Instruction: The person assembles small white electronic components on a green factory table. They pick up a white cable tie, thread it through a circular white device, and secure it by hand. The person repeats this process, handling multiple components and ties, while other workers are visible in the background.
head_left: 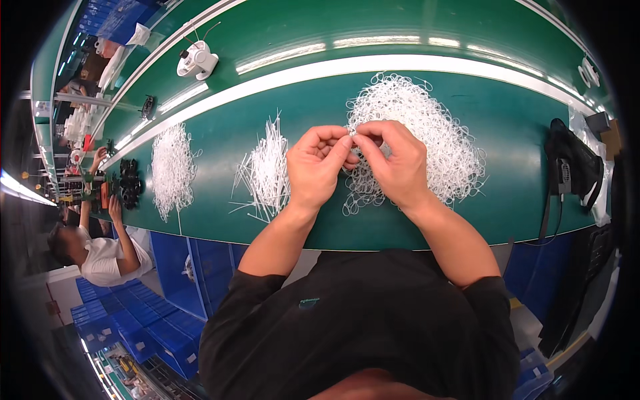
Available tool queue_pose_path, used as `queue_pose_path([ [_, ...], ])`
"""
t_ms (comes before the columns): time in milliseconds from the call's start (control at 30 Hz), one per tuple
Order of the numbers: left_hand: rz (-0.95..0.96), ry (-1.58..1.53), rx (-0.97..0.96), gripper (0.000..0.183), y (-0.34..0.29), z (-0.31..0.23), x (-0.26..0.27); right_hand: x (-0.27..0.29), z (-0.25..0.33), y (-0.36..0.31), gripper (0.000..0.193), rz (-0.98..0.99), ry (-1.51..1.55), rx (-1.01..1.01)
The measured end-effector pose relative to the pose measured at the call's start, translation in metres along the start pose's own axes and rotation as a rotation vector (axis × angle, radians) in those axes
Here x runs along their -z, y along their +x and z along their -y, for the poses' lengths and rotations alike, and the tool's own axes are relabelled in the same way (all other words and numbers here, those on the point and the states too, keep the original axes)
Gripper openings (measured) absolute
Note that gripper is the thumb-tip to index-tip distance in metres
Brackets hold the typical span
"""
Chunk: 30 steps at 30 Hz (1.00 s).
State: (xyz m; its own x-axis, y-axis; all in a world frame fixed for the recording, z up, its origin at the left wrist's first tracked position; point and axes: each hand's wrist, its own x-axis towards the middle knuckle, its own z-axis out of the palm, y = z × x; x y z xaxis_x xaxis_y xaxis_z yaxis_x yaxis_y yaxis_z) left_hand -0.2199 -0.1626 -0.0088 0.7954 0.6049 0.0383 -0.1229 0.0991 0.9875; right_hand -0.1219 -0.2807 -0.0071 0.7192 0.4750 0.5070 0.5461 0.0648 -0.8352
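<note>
— Where was the piece you were working on?

— Pinched between both hands, above the near edge of the heap of white loops [427, 133] on the green worktop [520, 200]. My left hand [317, 167] and right hand [397, 160] had fingers closed on one small white loop [351, 134].

— How to do it well?

— I judged: grip lightly, lift clear of the tangle; straight white strips [267, 170] lay left.

a small white plastic loop [351, 133] is pinched between the fingertips of both hands, above the green worktop [507, 133]. just behind and beside it a loose heap of white loops [433, 127] spreads toward the worktop's far edge.
</note>
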Motion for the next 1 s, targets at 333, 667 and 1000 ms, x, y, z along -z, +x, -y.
queue_pose_path([
  [333, -0.029, -0.040, -0.023, 0.014, 0.002, -0.002, 0.002, -0.001, 0.000, -0.002, 0.007, 0.050, -0.044, 0.023],
  [667, 0.026, 0.148, -0.083, 0.011, -0.001, 0.006, 0.005, 0.000, 0.000, 0.000, 0.007, 0.058, -0.053, 0.020],
  [1000, 0.034, 0.818, -0.129, 0.013, 0.028, -0.025, 0.034, 0.014, -0.005, 0.013, 0.008, 0.031, -0.283, 0.115],
])
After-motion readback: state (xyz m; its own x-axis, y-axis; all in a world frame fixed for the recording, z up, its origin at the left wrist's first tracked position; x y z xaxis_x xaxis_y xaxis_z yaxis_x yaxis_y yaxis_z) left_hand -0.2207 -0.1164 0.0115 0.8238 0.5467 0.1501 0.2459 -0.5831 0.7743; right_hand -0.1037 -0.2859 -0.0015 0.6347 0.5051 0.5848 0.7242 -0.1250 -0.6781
